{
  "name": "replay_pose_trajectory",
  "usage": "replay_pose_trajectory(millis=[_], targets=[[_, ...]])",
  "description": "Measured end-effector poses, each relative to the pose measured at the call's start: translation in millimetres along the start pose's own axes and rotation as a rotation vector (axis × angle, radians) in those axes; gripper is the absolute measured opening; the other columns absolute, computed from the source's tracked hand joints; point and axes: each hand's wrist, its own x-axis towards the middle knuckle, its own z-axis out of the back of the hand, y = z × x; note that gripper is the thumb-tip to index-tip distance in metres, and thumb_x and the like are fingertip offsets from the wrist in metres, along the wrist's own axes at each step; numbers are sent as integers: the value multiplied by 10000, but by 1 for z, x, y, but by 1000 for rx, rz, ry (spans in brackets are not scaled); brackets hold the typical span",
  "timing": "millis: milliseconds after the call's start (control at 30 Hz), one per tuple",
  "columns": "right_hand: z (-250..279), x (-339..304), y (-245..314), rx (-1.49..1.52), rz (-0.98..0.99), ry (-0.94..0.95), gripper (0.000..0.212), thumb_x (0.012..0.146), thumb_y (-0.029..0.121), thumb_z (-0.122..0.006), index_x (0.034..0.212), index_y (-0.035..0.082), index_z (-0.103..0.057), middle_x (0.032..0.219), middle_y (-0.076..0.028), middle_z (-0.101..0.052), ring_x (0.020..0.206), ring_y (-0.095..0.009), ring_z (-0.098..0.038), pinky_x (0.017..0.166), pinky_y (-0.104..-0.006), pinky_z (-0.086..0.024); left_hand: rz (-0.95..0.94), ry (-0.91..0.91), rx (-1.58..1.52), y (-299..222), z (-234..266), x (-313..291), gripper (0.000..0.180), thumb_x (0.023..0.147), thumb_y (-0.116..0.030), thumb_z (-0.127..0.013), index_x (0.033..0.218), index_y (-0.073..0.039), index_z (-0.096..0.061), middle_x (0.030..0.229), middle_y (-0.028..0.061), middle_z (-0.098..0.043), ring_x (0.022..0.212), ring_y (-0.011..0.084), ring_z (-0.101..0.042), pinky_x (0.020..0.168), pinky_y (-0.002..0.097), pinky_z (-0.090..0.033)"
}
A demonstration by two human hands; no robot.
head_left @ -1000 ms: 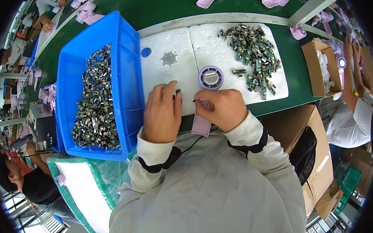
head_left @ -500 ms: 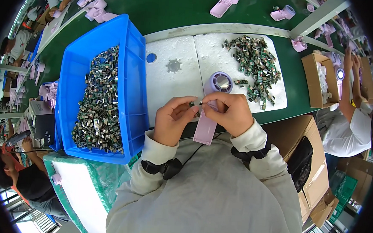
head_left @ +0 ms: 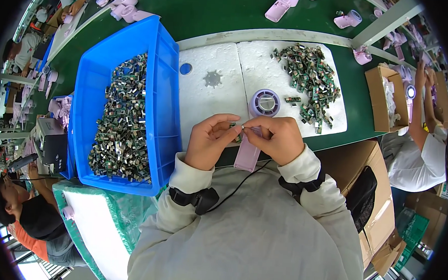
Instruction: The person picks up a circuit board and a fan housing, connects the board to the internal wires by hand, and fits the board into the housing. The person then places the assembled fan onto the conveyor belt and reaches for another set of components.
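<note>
- The pink handle (head_left: 247, 156), at the centre of the frame, lies under the fingers; it seems wise to leave it resting, so nothing pulls
- The left hand (head_left: 208, 141) grips a small green board (head_left: 237, 138) between thumb and fingers, best by its edges
- The right hand (head_left: 280, 138) pinches a tiny pale piece (head_left: 243, 127), maybe a connector; straight alignment and gentle pressure seem advisable
- Loose boards (head_left: 313, 84) lie farther, upper right, on white foam (head_left: 205, 108)
</note>
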Motion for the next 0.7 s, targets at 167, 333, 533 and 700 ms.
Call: replay_pose_trajectory(millis=[167, 333, 533, 700], targets=[[6, 4, -5, -22, 70, 27, 144, 818, 113, -780, 961, 120, -779, 507, -28, -497, 429, -159, -487, 451, -308, -384, 87, 59, 3, -6, 2, 12, 271, 947, 10, -674, 1216, 26, -644, 1053, 86, -705, 969, 136, -676, 847, 260, -555], [4, 1, -11, -23, 105, 7, 168, 816, 119, -780, 984, 126, -779, 538, -35, -558, 450, -170, -543, 465, -308, -423, -36, -25, 146, -4, -9, 3, 246, 927, 40, -682, 1170, 24, -651, 1037, 75, -707, 939, 120, -670, 841, 255, -553], [0, -1, -11, -78, 161, -12, 168, 809, 128, -775, 978, 122, -766, 582, -48, -618, 471, -194, -592, 474, -317, -459, -172, -116, 359, -1, -12, -5, 241, 898, 66, -698, 1132, 27, -653, 995, 63, -713, 923, 112, -667, 830, 254, -546], [-6, -2, -8, -111, 196, -87, 158, 804, 135, -774, 960, 118, -756, 567, -52, -609, 463, -203, -592, 466, -327, -459, -300, -188, 538, -6, -23, -13, 255, 896, 58, -701, 1144, 23, -656, 984, 83, -728, 911, 111, -673, 825, 260, -548]])
